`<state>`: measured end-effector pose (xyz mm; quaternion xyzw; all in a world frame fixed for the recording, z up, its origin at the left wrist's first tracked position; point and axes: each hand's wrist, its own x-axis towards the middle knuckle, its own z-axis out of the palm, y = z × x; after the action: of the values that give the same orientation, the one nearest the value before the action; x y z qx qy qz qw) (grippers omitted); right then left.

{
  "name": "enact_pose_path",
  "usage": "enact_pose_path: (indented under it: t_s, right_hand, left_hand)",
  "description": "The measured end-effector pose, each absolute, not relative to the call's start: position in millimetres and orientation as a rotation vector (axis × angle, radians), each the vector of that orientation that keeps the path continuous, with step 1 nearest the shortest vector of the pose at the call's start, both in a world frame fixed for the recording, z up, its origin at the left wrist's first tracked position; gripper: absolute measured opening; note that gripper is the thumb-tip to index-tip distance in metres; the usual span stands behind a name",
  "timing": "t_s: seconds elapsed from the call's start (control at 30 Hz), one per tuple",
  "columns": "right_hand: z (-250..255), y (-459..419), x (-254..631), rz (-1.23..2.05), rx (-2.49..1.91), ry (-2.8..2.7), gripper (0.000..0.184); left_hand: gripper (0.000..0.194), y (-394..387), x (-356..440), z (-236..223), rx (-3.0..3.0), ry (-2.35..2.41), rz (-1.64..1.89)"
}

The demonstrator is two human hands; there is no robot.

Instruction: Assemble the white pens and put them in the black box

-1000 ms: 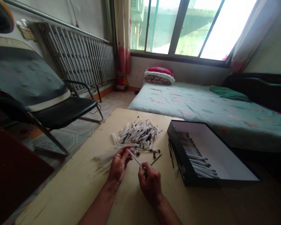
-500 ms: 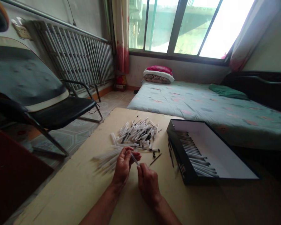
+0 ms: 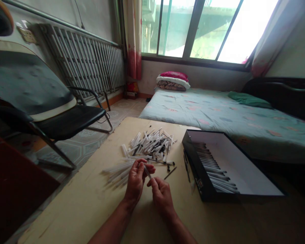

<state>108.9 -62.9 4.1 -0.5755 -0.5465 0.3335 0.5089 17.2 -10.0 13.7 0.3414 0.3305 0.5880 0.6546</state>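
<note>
My left hand (image 3: 136, 178) pinches one end of a slim, pale pen (image 3: 147, 171) between thumb and fingers. The pen's other end is in the closed fingers of my right hand (image 3: 162, 196), which hide its tip. Just beyond my left hand lies a bundle of clear pen barrels (image 3: 117, 171). Further back is a heap of white and black pen parts (image 3: 152, 144), with a few small black caps (image 3: 168, 168) at its near edge. A thin dark refill (image 3: 170, 173) rests on the table right of my hands.
On the right of the cream table (image 3: 73, 206) stands an open black box (image 3: 205, 183), holding a row of pens (image 3: 216, 169). More thin dark pieces (image 3: 186, 166) lie along its left side. Behind the table is a bed (image 3: 193, 105); a black chair (image 3: 66, 118) stands to the left.
My left hand has moved slightly right, toward my right hand, and less of the pen shows between them. The heap and the box look the same.
</note>
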Motion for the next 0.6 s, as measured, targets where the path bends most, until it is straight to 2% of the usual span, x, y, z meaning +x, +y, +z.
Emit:
enact_pose_path:
  t_s: [0.1, 0.3, 0.5, 0.6]
  right_hand:
    - [5, -60, 111, 0.825, -1.402, -1.323, 0.036]
    - [26, -65, 124, 0.703, -1.475, -1.230, 0.036]
    - [83, -73, 191, 0.543, -1.522, -1.287, 0.032]
    - [107, -73, 251, 0.141, -1.671, -1.422, 0.027]
  left_hand:
    - [0.024, -10, 17, 12, 0.766, 0.763, 1.319]
    - [0.048, -8, 14, 9, 0.835, 0.887, 1.404]
    - [0.038, -4, 12, 2, 0.892, 1.017, 1.440]
    - [0.038, -3, 12, 1, 0.898, 1.020, 1.431]
